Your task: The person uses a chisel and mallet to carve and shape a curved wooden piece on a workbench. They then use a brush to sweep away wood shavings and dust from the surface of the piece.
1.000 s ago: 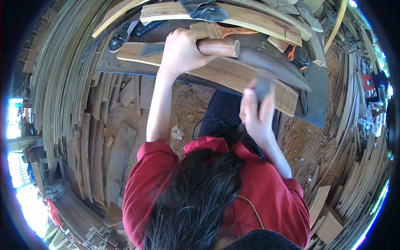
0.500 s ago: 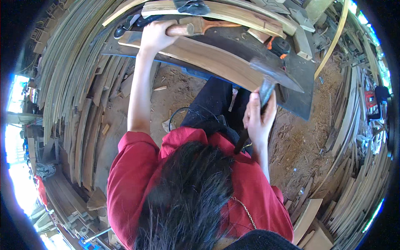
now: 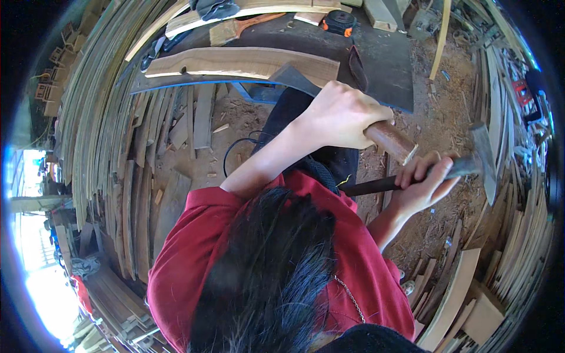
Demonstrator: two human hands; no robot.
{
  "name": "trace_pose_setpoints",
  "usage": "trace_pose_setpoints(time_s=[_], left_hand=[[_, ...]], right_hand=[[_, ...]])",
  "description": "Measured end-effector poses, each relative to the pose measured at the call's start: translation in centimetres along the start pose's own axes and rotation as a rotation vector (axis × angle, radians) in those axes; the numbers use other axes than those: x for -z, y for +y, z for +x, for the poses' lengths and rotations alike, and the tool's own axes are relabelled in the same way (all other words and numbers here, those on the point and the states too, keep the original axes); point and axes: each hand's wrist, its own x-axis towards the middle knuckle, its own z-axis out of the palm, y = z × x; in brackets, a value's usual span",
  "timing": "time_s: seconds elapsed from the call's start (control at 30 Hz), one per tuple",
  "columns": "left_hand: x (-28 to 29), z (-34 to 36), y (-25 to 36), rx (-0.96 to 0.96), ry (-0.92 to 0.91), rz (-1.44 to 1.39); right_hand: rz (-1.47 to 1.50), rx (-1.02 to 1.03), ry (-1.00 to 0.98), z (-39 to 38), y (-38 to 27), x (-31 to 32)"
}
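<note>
My left hand point(image 3: 344, 115) is closed round the wooden handle of a chisel point(image 3: 393, 141); the chisel's flat grey blade reaches back over the edge of a curved wooden board point(image 3: 229, 63). To the right, my right hand point(image 3: 426, 182) grips a hammer point(image 3: 482, 165) by its dark handle, close under the metal head. The hammer head sits just beyond the chisel's butt end, apart from it. The board lies along the near edge of the dark bench top point(image 3: 382, 70). My left fingers are mostly hidden behind the back of that hand.
On the bench lie a brush point(image 3: 247, 26), an orange-and-black tape measure point(image 3: 339, 22), a dark pointed strip point(image 3: 357, 67), a dark cloth point(image 3: 215, 9) and more wood. Stacked long planks point(image 3: 100, 100) stand at left. Wood pieces and shavings cover the floor point(image 3: 424, 235).
My left hand has come from the bench's far left toward my lap, bringing the chisel. The hammer has moved right and lower, its head now turned outward.
</note>
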Motion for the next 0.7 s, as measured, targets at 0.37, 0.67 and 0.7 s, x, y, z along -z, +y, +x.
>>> trace_pose_setpoints(time_s=[0.37,0.67,0.7], left_hand=[[1.0,0.9,-1.7,0.150,0.135,0.069],[1.7,0.6,-2.2,0.159,0.125,-0.002],[2.4,0.3,-1.9,0.190,0.122,0.006]], right_hand=[[0.197,0.096,-0.042,-0.2,0.8,1.2],[0.031,-0.097,-0.297,-1.9,3.2,-1.5],[0.053,-0.122,-0.325,-1.6,3.3,-1.6]])
